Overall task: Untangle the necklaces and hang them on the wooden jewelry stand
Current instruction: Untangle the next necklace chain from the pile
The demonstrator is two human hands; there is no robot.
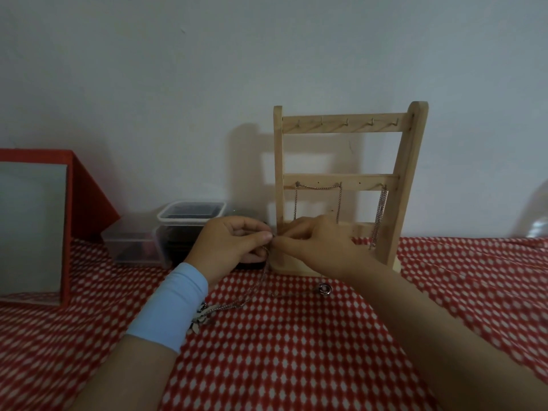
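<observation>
Left hand (234,243) and right hand (315,243) both pinch the chain (257,280) by the stand (405,161); I'd tease it loose slowly, no yanking.

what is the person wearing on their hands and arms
Two bare hands, no gloves. The left hand has a wide, plain light blue band round the wrist. The right hand and its forearm are bare, with no sleeve in view.

The right hand (320,244) hides the stand's (405,179) lowest rail, perhaps the chain's (254,287) clasp.
</observation>
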